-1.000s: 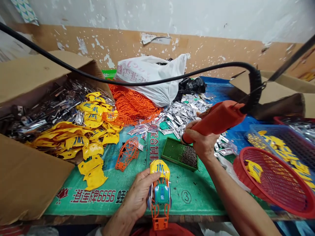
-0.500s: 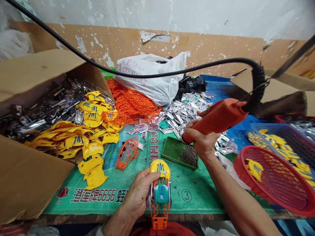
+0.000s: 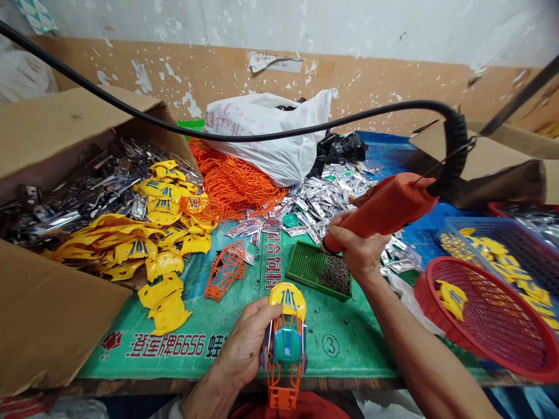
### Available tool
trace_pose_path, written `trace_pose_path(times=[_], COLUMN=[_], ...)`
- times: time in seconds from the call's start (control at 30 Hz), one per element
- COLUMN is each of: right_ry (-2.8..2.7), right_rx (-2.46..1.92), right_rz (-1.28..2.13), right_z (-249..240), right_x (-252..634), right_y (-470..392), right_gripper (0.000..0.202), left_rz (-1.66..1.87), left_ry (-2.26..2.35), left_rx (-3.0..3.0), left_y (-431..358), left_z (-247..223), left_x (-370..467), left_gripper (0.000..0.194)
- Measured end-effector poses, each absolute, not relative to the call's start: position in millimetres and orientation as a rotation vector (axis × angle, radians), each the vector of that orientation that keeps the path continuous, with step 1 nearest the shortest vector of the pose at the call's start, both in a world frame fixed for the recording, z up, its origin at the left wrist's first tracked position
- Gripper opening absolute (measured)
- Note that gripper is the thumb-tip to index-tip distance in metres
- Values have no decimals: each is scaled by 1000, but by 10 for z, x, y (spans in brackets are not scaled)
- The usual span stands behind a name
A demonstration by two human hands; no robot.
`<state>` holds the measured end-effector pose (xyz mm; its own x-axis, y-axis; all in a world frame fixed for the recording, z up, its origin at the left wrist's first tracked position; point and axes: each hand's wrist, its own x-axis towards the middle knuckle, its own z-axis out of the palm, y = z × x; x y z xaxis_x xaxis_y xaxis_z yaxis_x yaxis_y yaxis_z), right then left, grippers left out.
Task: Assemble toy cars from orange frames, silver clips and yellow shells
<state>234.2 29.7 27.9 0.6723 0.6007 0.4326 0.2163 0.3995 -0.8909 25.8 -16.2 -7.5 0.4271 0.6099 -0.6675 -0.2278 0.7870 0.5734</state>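
Orange lattice toy car frame with a yellow front panel and a green middle piece is held in the left hand, near the front edge of the bench. That hand's grip is closed on the frame's left side, the thumb lying on the yellow panel, which points away from the person. The right hand is wrapped around a red handheld power tool, which slants down to the left above a green perforated plastic tray. Small dark screws lie heaped in the tray's right end. A thick black cable runs from the tool's rear across to the upper left.

Left of the tray, a loose orange lattice frame lies on the green printed sheet. Farther left, yellow plastic panels spill from an open cardboard box holding dark, shiny parts. Behind the tray are scattered silvery parts, heaped orange frames and a white plastic bag. At the right, a red plastic basket tilts, a yellow piece inside.
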Motion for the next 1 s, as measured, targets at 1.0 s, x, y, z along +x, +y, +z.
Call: trace_pose_path(times=[1.0], right_ry=[-980], right_rx=[-734], right_rz=[983], right_z=[731], right_x=[1814], right_y=[-359], right_gripper=[32], left_rz=[572], left_ry=[863], left_rx=[556], left_y=[-169], left_z=[-56], left_x=[301], left_gripper=[40])
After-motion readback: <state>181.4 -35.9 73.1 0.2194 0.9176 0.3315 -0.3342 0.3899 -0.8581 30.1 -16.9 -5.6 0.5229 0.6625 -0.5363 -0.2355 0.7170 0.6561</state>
